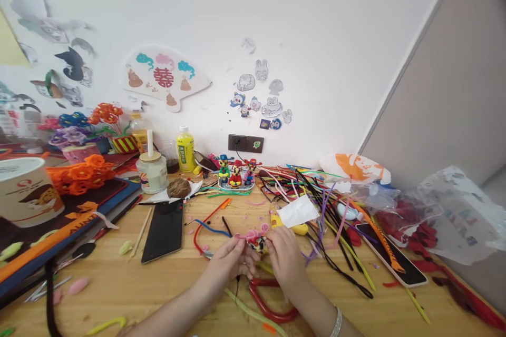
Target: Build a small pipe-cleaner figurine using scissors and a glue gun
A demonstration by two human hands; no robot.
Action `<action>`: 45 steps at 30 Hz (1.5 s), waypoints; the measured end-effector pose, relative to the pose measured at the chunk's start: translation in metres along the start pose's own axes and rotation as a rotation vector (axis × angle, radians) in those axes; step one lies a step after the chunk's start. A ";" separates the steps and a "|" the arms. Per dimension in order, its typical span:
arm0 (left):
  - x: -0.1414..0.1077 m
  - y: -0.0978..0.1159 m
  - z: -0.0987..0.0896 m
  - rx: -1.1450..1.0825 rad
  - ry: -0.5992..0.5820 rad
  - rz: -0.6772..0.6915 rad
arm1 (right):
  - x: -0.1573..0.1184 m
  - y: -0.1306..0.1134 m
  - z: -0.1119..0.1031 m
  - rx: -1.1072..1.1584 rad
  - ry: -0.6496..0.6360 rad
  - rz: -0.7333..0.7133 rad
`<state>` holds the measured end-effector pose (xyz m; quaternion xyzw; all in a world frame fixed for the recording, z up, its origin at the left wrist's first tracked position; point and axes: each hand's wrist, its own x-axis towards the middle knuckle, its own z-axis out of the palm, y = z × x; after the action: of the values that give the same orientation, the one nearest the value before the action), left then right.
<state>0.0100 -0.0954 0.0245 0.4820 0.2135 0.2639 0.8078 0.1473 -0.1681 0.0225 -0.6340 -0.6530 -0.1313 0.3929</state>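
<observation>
In the lower middle of the frame, the left hand [230, 259] has its thumb and fingers closed in a pinch on a small pink, black and white figurine [256, 242], holding it up just above the table [205, 295]. The right hand [287, 259], a silvery bracelet [336, 322] at its wrist, bends its fingers in to the figurine's right side; how firmly they grip is hidden. Below the hands lies a red scissor-like handle [263, 303], partly covered by the right forearm. Just behind the right hand, a white paper piece [298, 211] rests on a yellow tool [301, 229]. Left of the hands lies a dark phone [163, 231]; at centre, farther back, three colourful figurines [236, 172] stand on a small tray [237, 188]. A tangle of coloured strips [326, 205] spreads right of centre, near a second phone [395, 258] at lower right. A yellow-green bottle [185, 150] and a candle jar [152, 172] stand left of centre, while a paper cup [29, 195] sits at the left edge.
</observation>
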 end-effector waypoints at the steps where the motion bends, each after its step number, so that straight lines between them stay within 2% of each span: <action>1: -0.001 0.001 0.001 -0.089 -0.028 -0.039 | 0.000 0.003 -0.001 -0.035 0.003 -0.022; 6: -0.004 0.010 -0.003 -0.275 -0.106 -0.108 | 0.004 0.010 -0.005 -0.079 -0.047 -0.193; 12: -0.005 0.020 -0.001 -0.320 -0.130 -0.092 | 0.005 0.006 -0.011 -0.037 -0.043 -0.212; 16: -0.008 0.019 0.003 -0.178 -0.064 -0.010 | 0.006 0.007 -0.011 -0.011 -0.061 -0.107; 19: -0.004 0.014 0.001 -0.088 0.040 0.010 | 0.009 0.012 -0.010 -0.028 -0.045 0.018; 21: 0.000 0.012 -0.002 -0.051 0.108 0.007 | 0.011 0.015 -0.010 -0.036 -0.082 0.065; 24: 0.005 0.012 -0.006 0.012 0.183 0.010 | 0.012 0.016 -0.011 -0.038 -0.177 0.068; 28: 0.007 0.017 -0.009 0.037 0.268 0.080 | 0.009 0.009 -0.010 -0.069 -0.246 0.054; 32: 0.006 0.020 -0.009 0.035 0.350 0.105 | 0.005 0.007 -0.001 -0.172 -0.234 0.054; 37: 0.006 0.020 -0.007 -0.011 0.349 0.115 | 0.003 0.014 0.016 -0.293 -0.243 0.056; 40: 0.004 0.021 -0.005 0.012 0.335 0.116 | 0.004 0.018 0.017 -0.208 -0.173 0.111; 45: 0.003 0.023 -0.003 0.038 0.339 0.096 | 0.001 0.019 0.011 0.218 -0.019 0.338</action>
<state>0.0053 -0.0827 0.0435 0.4554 0.3284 0.3755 0.7374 0.1615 -0.1567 0.0096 -0.6894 -0.5514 0.0138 0.4696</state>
